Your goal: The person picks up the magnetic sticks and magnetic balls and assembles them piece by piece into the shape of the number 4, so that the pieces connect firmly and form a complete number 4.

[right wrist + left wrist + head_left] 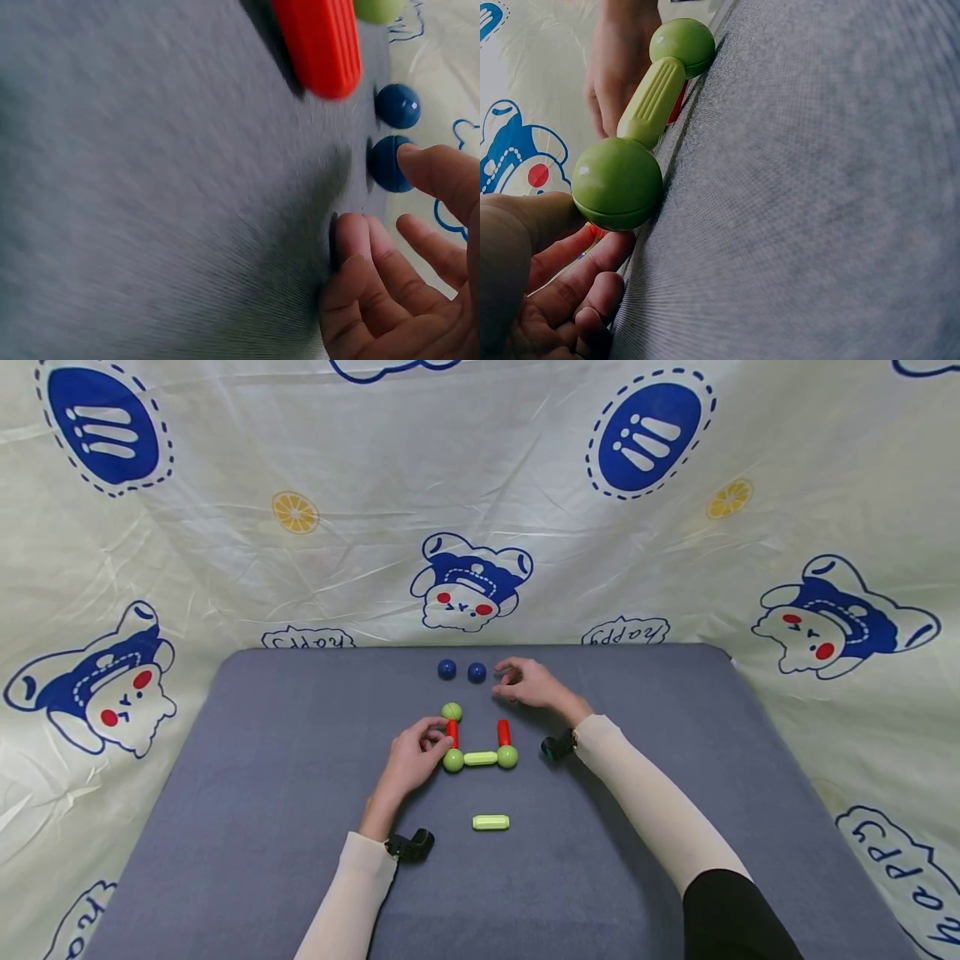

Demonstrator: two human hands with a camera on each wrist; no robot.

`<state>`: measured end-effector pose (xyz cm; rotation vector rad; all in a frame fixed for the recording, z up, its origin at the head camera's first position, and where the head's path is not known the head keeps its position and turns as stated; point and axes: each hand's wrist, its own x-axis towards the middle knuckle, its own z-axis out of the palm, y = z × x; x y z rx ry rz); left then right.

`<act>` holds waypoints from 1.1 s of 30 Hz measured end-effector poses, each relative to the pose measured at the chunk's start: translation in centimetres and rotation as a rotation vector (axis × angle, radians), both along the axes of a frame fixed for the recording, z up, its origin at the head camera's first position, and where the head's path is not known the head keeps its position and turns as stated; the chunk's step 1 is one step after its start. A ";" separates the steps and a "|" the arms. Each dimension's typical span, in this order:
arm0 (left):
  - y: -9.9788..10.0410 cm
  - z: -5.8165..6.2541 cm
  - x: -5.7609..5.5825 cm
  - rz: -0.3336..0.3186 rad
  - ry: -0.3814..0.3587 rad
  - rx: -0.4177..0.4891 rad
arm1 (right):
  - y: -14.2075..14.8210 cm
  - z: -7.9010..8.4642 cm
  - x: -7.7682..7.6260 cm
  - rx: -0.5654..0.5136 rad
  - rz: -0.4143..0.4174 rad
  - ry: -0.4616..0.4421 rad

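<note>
My left hand [416,756] pinches the left red rod [452,733] between thumb and fingers. That rod joins a green ball [452,712] at its far end to another green ball [619,184] at its near end. From there a pale green rod [481,758] runs across to a third green ball [507,757], where a second red rod [504,732] points away from me. My right hand [534,683], fingers loosely bent and holding nothing, hovers just right of a blue ball [477,672]. Its thumb overlaps that ball in the right wrist view.
Another blue ball [447,669] lies left of the first, near the far table edge. A loose pale green rod [491,822] lies nearer to me on the grey table [262,827]. Behind the table hangs a printed white cloth [360,568].
</note>
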<state>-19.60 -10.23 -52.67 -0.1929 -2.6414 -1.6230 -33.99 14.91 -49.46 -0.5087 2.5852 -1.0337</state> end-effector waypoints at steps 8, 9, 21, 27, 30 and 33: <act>-0.1 0.0 0.0 -0.002 -0.006 -0.001 | -2.1 0.6 -1.3 0.077 0.002 0.032; -0.1 0.1 0.0 -0.002 -0.009 0.000 | -2.4 0.7 -1.3 0.073 0.000 0.031; -0.1 0.0 -0.1 -0.012 -0.021 0.013 | -3.7 0.3 -1.5 0.124 -0.005 0.060; 0.1 0.0 -0.1 -0.001 -0.033 0.018 | -2.8 0.1 -1.0 0.088 0.011 0.036; 0.1 0.0 -0.1 0.005 -0.033 0.013 | -2.3 0.2 -0.4 0.077 0.025 0.020; 0.1 0.0 -0.1 0.010 -0.033 0.009 | -1.8 0.3 0.4 0.072 0.021 0.000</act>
